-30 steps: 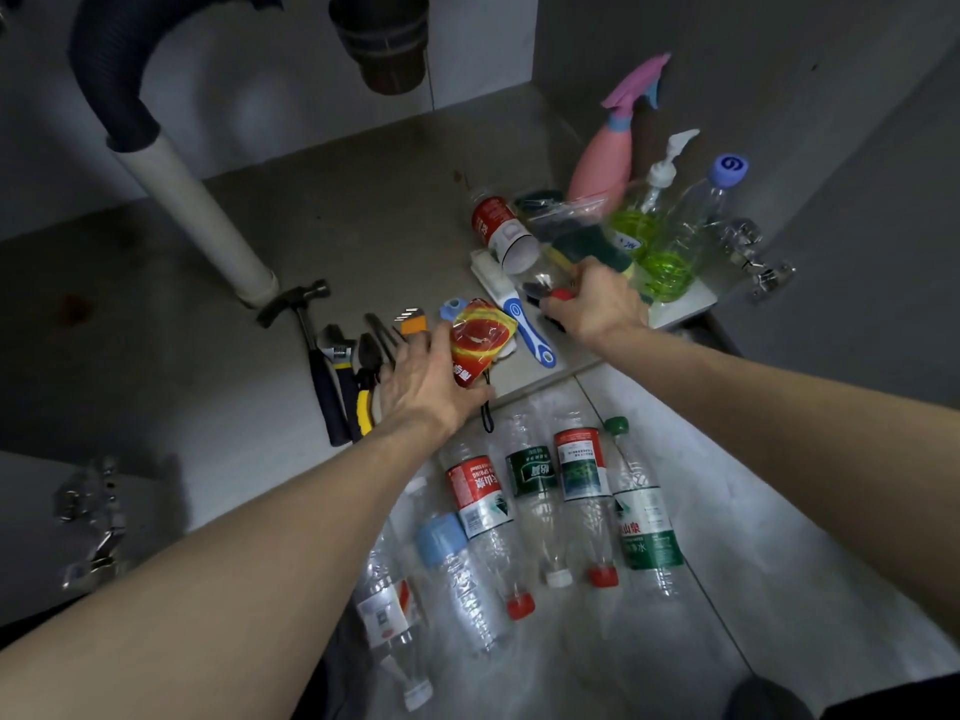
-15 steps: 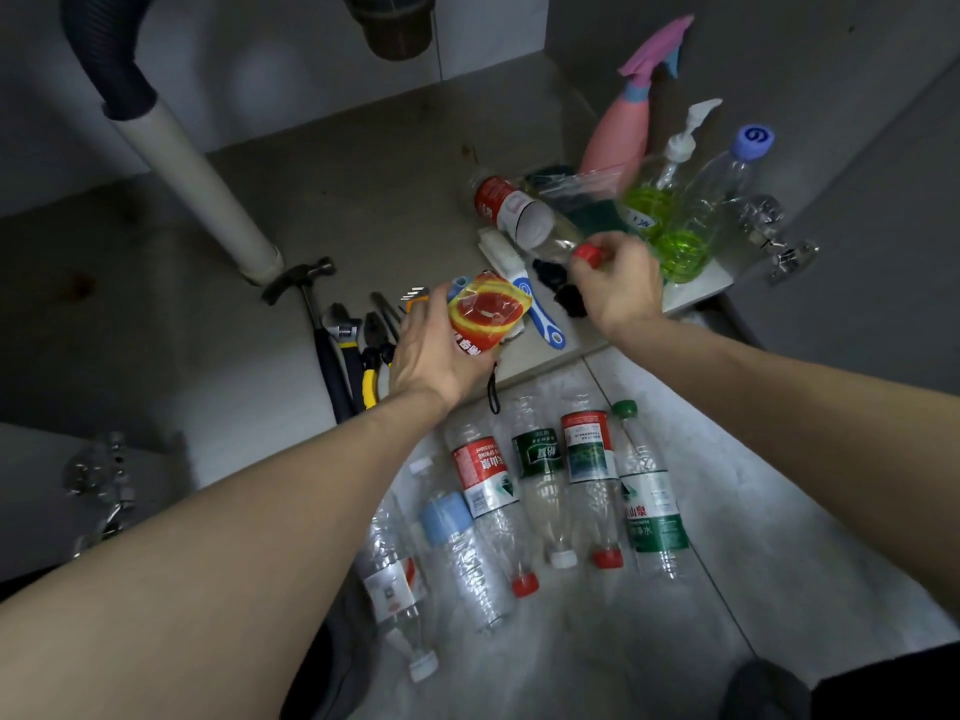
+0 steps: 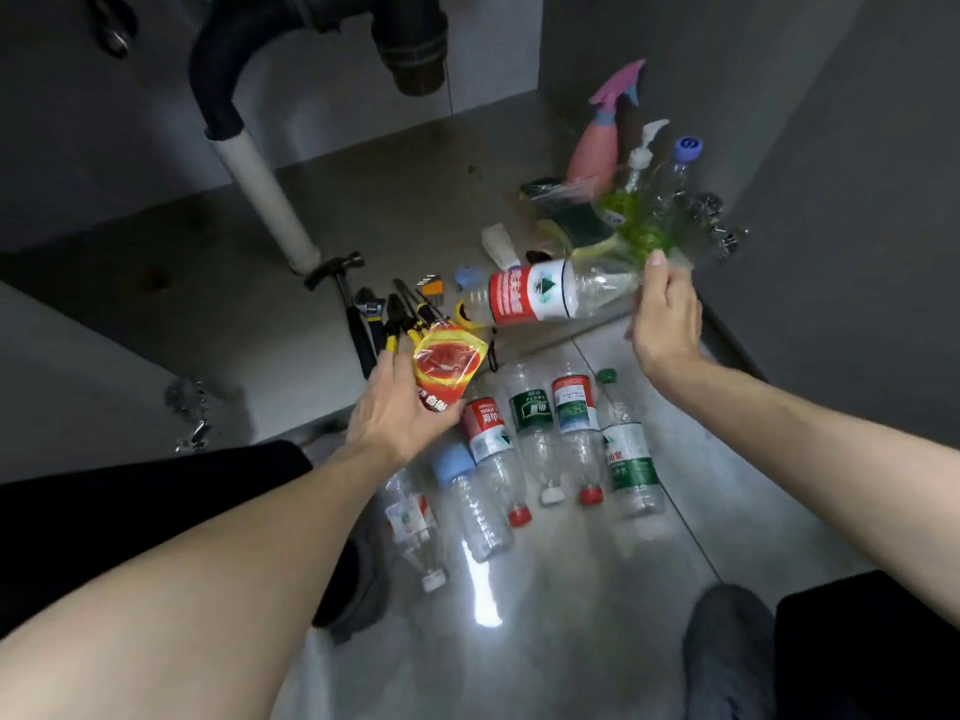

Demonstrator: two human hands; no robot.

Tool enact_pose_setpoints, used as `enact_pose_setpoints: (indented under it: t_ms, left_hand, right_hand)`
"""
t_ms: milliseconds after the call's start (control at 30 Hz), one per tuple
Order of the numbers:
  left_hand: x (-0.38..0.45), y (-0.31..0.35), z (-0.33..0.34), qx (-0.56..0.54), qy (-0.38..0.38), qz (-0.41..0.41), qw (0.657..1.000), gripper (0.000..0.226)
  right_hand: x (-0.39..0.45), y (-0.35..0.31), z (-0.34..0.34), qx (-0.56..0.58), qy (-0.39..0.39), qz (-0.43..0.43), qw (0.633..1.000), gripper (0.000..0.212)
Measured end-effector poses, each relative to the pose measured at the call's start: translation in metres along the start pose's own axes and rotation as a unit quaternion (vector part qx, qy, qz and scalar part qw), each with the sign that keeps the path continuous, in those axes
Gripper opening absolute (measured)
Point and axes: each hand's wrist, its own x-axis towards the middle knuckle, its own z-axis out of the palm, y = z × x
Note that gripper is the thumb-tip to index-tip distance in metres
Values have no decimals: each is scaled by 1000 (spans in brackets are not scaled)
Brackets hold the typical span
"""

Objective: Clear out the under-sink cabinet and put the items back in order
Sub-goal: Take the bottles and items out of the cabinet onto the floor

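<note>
Lifting a clear bottle [image 3: 550, 298] with a red and white label off the cabinet floor [image 3: 363, 210], the right hand [image 3: 662, 314] held it sideways by one end, fingers curled round the plastic; half a second before, that bottle had been lying among the cleaning things and the hand had only closed on its red cap. It now hung in the air above the cabinet's front edge, between the tools and the soap bottles. The left hand [image 3: 400, 407] gripped a red and yellow packet [image 3: 447, 368], as it had a second earlier, but had drawn back from the cabinet and was over the row of bottles [image 3: 545, 439] laid out on the tiled floor [image 3: 701, 511].

Judging by that row, both things were on their way out to join the rest, so the clearing was moving along but not done. A hammer [image 3: 345, 288], pliers [image 3: 400, 324], a pink sprayer [image 3: 597, 142] and a soap pump bottle [image 3: 636, 174] were in the cabinet.
</note>
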Motion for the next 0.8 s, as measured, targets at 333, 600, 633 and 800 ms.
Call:
enact_pose_setpoints:
  t_ms: [333, 600, 633, 800]
  left_hand:
    - [-83, -7, 17, -11, -148, -160, 976, 79]
    - [-98, 2, 47, 59, -206, -68, 974, 96]
    - [-100, 2, 51, 60, -211, -69, 973, 97]
    - [-108, -5, 68, 52, -239, -82, 966, 109]
  right_hand:
    - [-88, 82, -51, -100, -129, 111, 980, 67]
    - [-171, 138, -38, 7, -246, 275, 929, 39]
    - [-178, 143, -35, -1, -248, 287, 925, 39]
    - [-199, 160, -22, -51, -232, 310, 921, 31]
